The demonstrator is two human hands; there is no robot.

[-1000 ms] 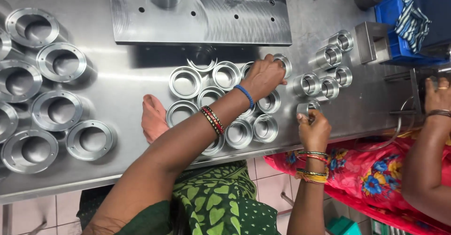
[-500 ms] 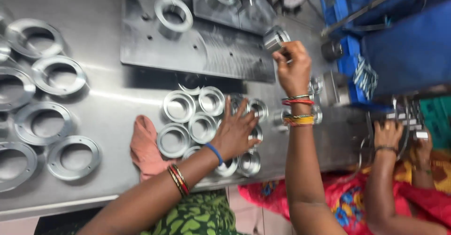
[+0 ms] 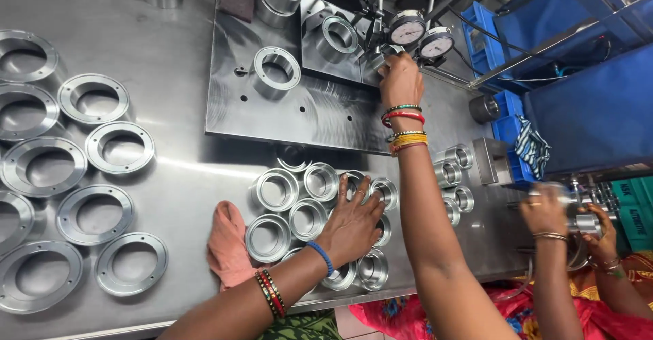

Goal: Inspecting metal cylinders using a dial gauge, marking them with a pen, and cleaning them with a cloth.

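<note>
My left hand (image 3: 354,221) lies flat, fingers spread, on a cluster of several medium steel rings (image 3: 275,190) at the table's near edge. My right hand (image 3: 401,78) reaches far forward to a measuring fixture with two round dial gauges (image 3: 408,28). Its fingers are curled around a small steel ring (image 3: 376,60) just below the gauges. A thick steel plate (image 3: 299,112) lies under that arm, with one ring (image 3: 277,68) standing on it.
Several large flat steel rings (image 3: 102,98) cover the table's left side. A pink cloth (image 3: 226,245) lies beside the cluster. Small rings (image 3: 454,171) stand right of my arm. Blue crates (image 3: 507,119) sit at the right. A co-worker's hands (image 3: 547,211) hold a metal part there.
My right hand picked up a small ring near the table's front and carried it forward to the gauge fixture. My left hand stayed on the ring cluster. The view shifted towards the back.
</note>
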